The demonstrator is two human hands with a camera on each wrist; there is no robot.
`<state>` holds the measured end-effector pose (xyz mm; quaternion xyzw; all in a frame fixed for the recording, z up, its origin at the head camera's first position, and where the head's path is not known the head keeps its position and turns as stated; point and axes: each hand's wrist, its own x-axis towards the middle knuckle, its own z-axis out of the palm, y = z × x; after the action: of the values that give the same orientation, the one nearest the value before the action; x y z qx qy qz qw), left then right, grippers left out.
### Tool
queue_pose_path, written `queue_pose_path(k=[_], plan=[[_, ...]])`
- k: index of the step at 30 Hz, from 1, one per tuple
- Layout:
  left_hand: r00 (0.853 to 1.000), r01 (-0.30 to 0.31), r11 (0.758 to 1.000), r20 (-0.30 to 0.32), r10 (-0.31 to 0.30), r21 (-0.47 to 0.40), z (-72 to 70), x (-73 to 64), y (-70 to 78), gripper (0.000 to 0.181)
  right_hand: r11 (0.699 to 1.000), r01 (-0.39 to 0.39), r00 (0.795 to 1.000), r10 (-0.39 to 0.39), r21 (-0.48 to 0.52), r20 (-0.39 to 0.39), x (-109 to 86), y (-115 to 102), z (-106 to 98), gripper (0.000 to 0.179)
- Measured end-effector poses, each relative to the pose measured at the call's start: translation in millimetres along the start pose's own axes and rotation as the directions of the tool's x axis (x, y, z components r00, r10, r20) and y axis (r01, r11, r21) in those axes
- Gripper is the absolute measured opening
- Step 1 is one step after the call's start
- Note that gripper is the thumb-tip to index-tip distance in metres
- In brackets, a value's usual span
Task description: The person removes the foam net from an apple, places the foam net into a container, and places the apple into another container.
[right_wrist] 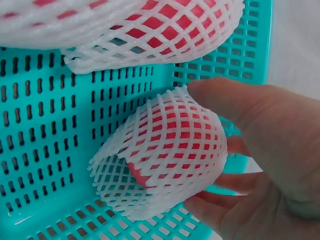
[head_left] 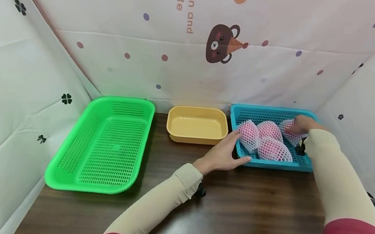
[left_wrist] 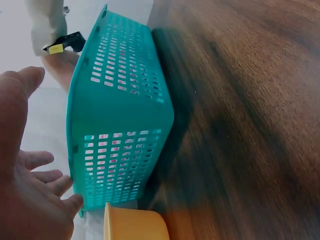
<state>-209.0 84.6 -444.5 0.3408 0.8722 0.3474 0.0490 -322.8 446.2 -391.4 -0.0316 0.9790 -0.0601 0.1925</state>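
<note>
A red fruit in a white foam net [right_wrist: 175, 140] lies at the right end of the blue plastic basket [head_left: 271, 165]. My right hand [head_left: 301, 124] grips it, with the thumb on one side and the fingers round the other in the right wrist view. Several more netted fruits [head_left: 274, 150] sit in the left and middle part of the basket. My left hand [head_left: 222, 153] is at the basket's front left corner, thumb and fingers spread and holding nothing. In the left wrist view its fingertips [left_wrist: 74, 204] are close to the rim; whether they touch, I cannot tell.
A yellow tub [head_left: 195, 138] stands just left of the blue basket. Farther left is a large green perforated basket [head_left: 94, 189]. All stand on a dark wooden table [head_left: 249, 214]. Printed white cloth [head_left: 137, 64] hangs behind and at both sides.
</note>
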Motion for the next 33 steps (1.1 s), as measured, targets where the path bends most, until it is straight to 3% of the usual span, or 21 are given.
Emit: queue_pose_path(k=[10,15,19,23,30,33], plan=[[0.995,0.071,0.994,-0.076,-0.064,0.087,8.4,3.8,-3.7,0.085,0.994,-0.09,0.996,0.092,0.061,-0.021,3.2,-2,3,0.058],[0.995,0.08,0.995,-0.072,-0.075,0.064,11.6,4.8,-5.5,0.087,0.987,-0.127,0.992,0.129,0.099,-0.013,3.3,1,5,0.051],[0.992,0.097,0.994,-0.081,-0.093,0.046,12.9,5.0,-8.5,0.088,0.985,-0.142,0.989,0.144,0.099,-0.016,6.7,-1,8,0.057],[0.993,0.086,0.995,-0.089,-0.082,0.044,14.7,5.1,-11.6,0.09,0.981,-0.163,0.986,0.166,0.101,-0.021,11.1,-1,13,0.063],[0.993,0.078,0.995,-0.094,-0.072,0.063,16.5,5.7,-14.4,0.09,0.977,-0.162,0.984,0.171,0.138,-0.05,18.5,2,19,0.044],[0.994,0.075,0.995,-0.088,-0.07,0.058,16.1,5.8,-13.2,0.089,0.977,-0.161,0.983,0.17,0.137,-0.061,18.8,2,19,0.046]])
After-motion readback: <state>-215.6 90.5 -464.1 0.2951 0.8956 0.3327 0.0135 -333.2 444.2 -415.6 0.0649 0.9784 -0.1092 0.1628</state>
